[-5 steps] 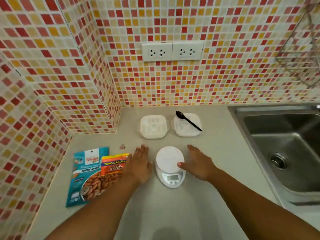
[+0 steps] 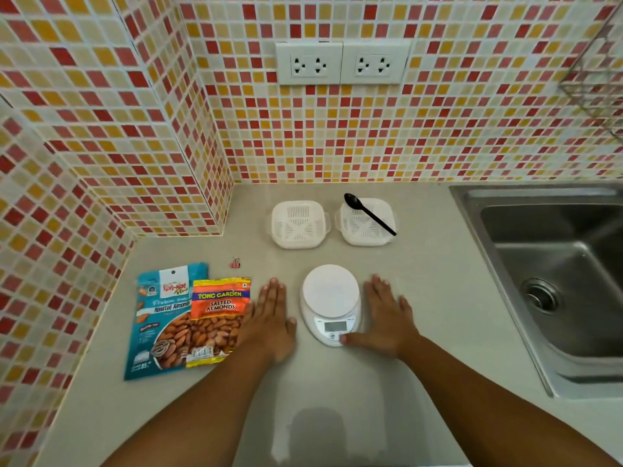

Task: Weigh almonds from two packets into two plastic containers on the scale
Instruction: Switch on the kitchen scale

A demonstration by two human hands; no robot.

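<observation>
A white kitchen scale [image 2: 331, 302] sits on the beige counter [image 2: 337, 399], its platform bare. My left hand [image 2: 271, 321] lies flat on the counter just left of it. My right hand [image 2: 387, 318] lies flat on the right, its thumb tip touching the scale's front edge by the display. Behind the scale stand two white plastic containers, one on the left [image 2: 298, 224] and one on the right [image 2: 365, 222], with a black spoon [image 2: 369, 214] lying across the right one. A blue roasted almonds packet [image 2: 161, 318] and an orange salted almonds packet [image 2: 217, 321] lie to the left, overlapping.
A small pink binder clip [image 2: 236, 262] lies behind the packets. A steel sink [image 2: 556, 274] fills the right side. Tiled walls close in at the back and left, with two sockets [image 2: 342, 62] above the containers. A wire rack [image 2: 600, 72] hangs at the upper right.
My right hand has straightened flat beside the scale, thumb now at the scale's front by the display. The left hand stays flat on the counter.
</observation>
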